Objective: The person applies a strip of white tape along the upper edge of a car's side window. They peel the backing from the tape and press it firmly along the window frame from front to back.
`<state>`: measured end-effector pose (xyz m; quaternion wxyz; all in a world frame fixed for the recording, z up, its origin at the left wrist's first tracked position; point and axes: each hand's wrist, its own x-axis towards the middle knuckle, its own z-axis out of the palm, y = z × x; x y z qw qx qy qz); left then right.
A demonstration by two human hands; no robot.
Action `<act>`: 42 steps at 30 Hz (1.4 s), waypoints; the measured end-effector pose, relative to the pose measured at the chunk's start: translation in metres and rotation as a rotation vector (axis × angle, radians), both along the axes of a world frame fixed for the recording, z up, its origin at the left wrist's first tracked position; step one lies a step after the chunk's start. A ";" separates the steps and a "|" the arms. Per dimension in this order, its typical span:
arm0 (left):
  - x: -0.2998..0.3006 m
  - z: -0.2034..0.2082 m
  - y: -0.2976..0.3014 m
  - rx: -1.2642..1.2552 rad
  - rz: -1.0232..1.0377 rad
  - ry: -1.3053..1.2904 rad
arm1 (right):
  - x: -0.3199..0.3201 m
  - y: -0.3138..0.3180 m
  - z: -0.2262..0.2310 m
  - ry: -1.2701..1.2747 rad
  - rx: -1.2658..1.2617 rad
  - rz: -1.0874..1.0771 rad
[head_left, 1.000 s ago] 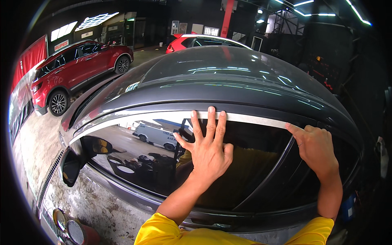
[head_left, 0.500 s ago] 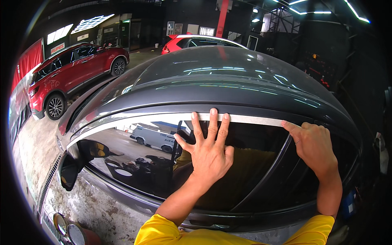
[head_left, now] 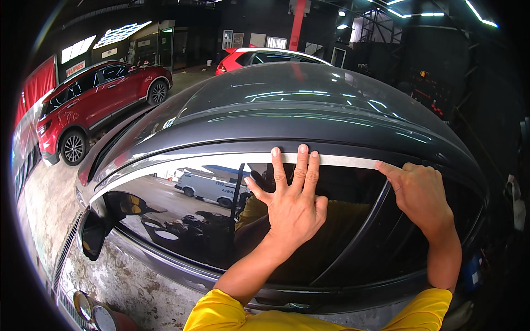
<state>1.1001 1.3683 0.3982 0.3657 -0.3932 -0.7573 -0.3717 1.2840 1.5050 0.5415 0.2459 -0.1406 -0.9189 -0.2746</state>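
My spread, empty left hand (head_left: 295,214) slides right along the silver strip (head_left: 349,161), nearing my curled right hand (head_left: 422,194), grip unclear.

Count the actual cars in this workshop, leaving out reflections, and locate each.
3: a gray car across the foreground, a red car at left, and a second red car behind the gray one, partly hidden. Others may be hidden.

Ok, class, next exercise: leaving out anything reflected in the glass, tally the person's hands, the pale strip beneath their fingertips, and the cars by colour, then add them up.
Hands: 2, left hand and right hand
Strip: 1, pale strip
Grey: 1, dark grey car
Red: 2, red SUV and red car behind
Total: 6
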 end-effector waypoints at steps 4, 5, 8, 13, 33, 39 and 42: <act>0.006 0.004 0.005 -0.021 -0.039 0.014 | -0.001 -0.003 0.000 -0.008 0.005 -0.020; 0.009 0.006 0.008 -0.025 -0.057 0.013 | -0.001 -0.004 0.000 -0.012 0.010 -0.021; 0.022 0.015 0.025 -0.087 -0.178 0.071 | -0.002 -0.007 0.001 -0.027 0.013 -0.061; 0.036 0.015 0.017 -0.088 -0.317 0.073 | -0.002 -0.002 0.002 -0.032 0.009 -0.059; 0.019 0.005 0.030 -0.155 -0.018 0.122 | 0.028 0.018 0.003 -0.064 0.042 0.160; 0.015 0.000 0.026 -0.193 0.034 0.123 | 0.093 0.057 -0.005 0.019 0.170 0.290; 0.015 -0.002 0.025 -0.199 0.061 0.112 | 0.118 0.070 -0.011 0.044 0.178 0.251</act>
